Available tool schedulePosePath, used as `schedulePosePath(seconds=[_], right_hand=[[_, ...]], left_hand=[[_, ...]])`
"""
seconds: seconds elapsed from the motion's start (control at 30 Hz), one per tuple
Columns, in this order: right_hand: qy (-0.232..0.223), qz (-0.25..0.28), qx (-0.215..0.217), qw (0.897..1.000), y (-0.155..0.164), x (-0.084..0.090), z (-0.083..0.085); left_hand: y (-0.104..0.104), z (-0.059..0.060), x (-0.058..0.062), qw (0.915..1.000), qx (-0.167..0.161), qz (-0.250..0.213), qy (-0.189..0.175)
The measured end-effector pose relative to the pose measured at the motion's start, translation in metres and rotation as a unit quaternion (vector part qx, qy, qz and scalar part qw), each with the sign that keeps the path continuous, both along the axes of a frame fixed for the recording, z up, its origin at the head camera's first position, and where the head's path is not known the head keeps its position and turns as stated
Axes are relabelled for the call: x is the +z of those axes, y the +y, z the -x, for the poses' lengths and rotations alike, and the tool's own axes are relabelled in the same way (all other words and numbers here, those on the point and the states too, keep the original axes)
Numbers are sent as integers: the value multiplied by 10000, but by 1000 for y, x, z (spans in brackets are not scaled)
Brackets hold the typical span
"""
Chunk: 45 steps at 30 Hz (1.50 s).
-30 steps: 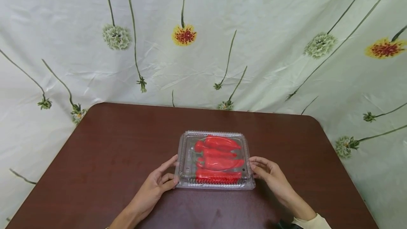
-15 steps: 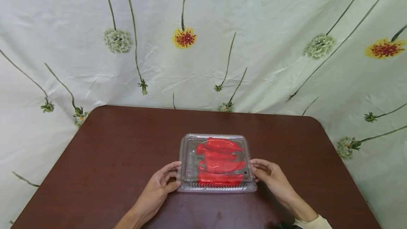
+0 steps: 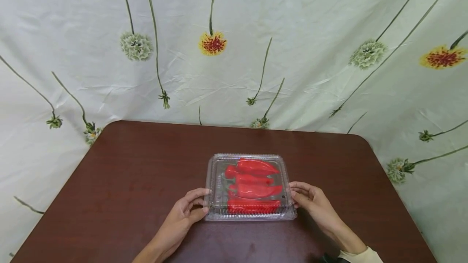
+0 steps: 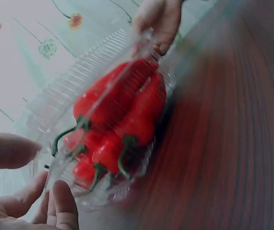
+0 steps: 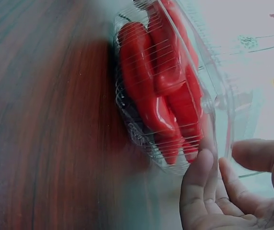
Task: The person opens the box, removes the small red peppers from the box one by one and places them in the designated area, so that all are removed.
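A clear plastic clamshell container sits on the table in the head view, its ridged lid down. Several red peppers with green stems lie inside it, side by side. My left hand holds the container's left edge between thumb and fingers. At the opposite edge my right hand grips the rim in the same way. From the left wrist, the pepper stems point toward my left fingers. The right wrist view shows the pepper tips close to my right fingers, outside the plastic wall.
The dark red-brown table extends on both sides of the container and behind it. A pale cloth with printed flowers hangs beyond the table's far edge. A light sleeve shows at the right wrist.
The container and both hands appear slightly lower in the head view than a second ago, as do the table and cloth. The left fingers have shifted a little at the edge; both hands keep hold.
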State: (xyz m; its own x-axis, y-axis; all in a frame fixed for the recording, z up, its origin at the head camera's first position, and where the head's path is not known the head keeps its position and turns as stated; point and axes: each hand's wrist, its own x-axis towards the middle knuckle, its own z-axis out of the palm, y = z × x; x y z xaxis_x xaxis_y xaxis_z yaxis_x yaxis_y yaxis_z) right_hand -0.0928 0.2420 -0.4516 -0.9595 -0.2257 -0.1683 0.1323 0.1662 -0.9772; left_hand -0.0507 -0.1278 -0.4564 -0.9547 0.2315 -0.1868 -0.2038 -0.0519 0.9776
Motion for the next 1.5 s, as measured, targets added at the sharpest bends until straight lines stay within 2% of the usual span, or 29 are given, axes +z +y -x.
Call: schedulePosePath(seconds=[0.17,0.3,0.57,0.77,0.9,1.0,1.13,1.27,1.4,1.5], right_hand=[[66,34,16,10000,1,0,-1],[289,-14,6,9996,2,1,-2],[679,231,116,9974,4,2,1],[975,296,9,9948,3,6,5],[987,265,-70,9947,2,13,10],[962,486,-9,9942,2,19,15],[1101,1055,187,9881,4,24,23],[1274,1321,252,9827,5,26,35],[1385,1112,205,9839,5,25,49],[1471,917,166,9847,6,21,58]], left_hand=[[-3,-1,-2,9974,225,575,373],[-7,-1,-2,9954,248,761,520],[-12,6,-1,9900,192,347,1354],[-15,17,4,9896,22,168,1426],[-14,28,8,9866,-91,-28,1631],[-15,38,11,9820,-126,-371,1850],[-17,50,14,9763,-154,-634,2064],[-19,62,16,9769,-168,-381,2096],[-19,74,13,9779,-143,380,2051],[-18,82,8,9728,-306,778,2161]])
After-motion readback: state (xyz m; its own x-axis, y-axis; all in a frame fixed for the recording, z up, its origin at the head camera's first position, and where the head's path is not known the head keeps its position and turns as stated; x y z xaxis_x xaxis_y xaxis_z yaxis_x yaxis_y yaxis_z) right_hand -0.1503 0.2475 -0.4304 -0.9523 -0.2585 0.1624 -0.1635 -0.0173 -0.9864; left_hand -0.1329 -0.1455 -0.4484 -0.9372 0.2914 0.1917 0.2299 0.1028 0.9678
